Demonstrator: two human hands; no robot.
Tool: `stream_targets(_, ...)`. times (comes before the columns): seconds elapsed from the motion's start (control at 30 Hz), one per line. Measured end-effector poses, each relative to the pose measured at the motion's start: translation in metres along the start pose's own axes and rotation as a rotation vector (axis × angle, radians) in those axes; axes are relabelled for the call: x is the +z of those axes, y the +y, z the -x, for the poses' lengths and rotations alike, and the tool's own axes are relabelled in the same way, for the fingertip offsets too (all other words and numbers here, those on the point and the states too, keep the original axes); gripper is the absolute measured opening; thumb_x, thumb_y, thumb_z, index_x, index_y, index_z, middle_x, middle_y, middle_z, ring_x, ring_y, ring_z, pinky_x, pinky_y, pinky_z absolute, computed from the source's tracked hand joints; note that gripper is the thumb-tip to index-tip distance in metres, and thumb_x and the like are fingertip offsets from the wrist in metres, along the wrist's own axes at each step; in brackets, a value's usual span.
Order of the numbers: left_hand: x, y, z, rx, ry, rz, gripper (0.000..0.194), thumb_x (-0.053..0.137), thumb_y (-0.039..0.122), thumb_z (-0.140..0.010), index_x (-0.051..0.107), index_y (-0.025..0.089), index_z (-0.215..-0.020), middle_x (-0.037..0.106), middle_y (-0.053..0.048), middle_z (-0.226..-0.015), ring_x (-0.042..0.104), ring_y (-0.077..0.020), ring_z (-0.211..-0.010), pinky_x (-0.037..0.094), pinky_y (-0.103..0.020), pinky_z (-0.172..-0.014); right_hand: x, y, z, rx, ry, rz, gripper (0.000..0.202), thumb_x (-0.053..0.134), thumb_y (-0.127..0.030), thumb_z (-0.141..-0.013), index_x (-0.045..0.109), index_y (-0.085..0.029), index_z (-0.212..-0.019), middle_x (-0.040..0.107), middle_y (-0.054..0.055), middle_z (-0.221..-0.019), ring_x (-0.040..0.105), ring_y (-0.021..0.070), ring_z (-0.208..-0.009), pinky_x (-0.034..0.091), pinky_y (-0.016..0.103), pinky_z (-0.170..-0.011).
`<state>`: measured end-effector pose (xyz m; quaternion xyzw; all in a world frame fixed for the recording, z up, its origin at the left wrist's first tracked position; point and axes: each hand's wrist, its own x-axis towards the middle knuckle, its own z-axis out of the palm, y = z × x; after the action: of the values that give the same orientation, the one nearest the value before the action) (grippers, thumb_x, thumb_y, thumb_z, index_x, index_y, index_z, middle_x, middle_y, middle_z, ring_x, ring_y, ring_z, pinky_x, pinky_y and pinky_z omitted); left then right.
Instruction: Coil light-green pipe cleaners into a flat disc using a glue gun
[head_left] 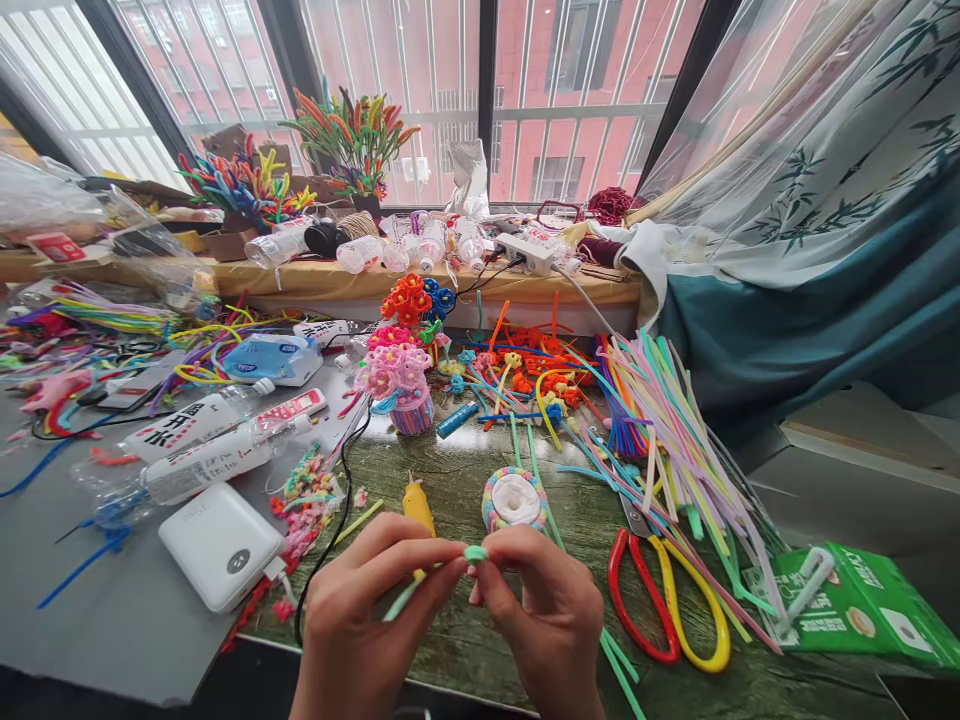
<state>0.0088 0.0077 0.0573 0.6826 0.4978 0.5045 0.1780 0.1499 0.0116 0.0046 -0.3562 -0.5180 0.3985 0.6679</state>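
A curtain hangs at the right, beside the window, which runs along the back. Below, the dark green table carries a thick sheaf of pastel stems on its right side. At the front edge are the two hands, nearly meeting: the left hand pinches a small fuzzy piece between thumb and forefinger, and the right hand pinches it from the other side. Scissors with red and yellow handles lie just right of the right hand; bottles lie farther left. A pot of fuzzy flowers stands beyond the hands, a white power bank to their left. A pastel ring with a white middle sits just past the right fingers, a yellow tool just past the left. Smallest — the green piece, held above the table between both hands' fingertips.
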Motion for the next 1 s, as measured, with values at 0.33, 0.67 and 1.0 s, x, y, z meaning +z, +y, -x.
stream_targets(0.33, 0.012, 0.018, -0.001, -0.305, 0.04, 0.251, 0.011, 0.076, 0.021, -0.08, 0.078, 0.028, -0.072, 0.073, 0.007, -0.063, 0.066, -0.0093, -0.054, 0.05, -0.015, -0.055, 0.01, 0.013, 0.003, -0.026, 0.063, -0.101, 0.011, 0.073, -0.014, -0.09, 0.073, -0.025, -0.087, 0.072, -0.003, -0.072, 0.066, 0.0128, -0.059, 0.051, 0.022, -0.059)
stream_targets(0.67, 0.002, -0.005, -0.002, -0.029, -0.08, -0.068, 0.012, 0.067, 0.019, -0.089, 0.07, 0.023, -0.078, 0.068, 0.006, -0.066, 0.061, -0.0098, -0.053, 0.047, -0.018, -0.054, -0.001, 0.01, -0.007, -0.006, -0.092, 0.06, 0.011, 0.07, -0.019, -0.093, 0.071, -0.021, -0.082, 0.071, 0.001, -0.075, 0.066, 0.0164, -0.068, 0.053, 0.025, -0.065)
stream_targets(1.0, -0.014, -0.015, -0.017, 0.377, -0.463, -0.397, 0.03, 0.043, 0.018, -0.104, 0.063, 0.019, -0.082, 0.062, 0.0, -0.07, 0.06, -0.0148, -0.06, 0.046, -0.024, -0.057, -0.018, 0.0, -0.007, -0.011, -0.305, 0.289, 0.012, 0.062, -0.023, -0.099, 0.069, -0.022, -0.089, 0.07, 0.001, -0.082, 0.065, 0.0167, -0.073, 0.051, 0.023, -0.068)
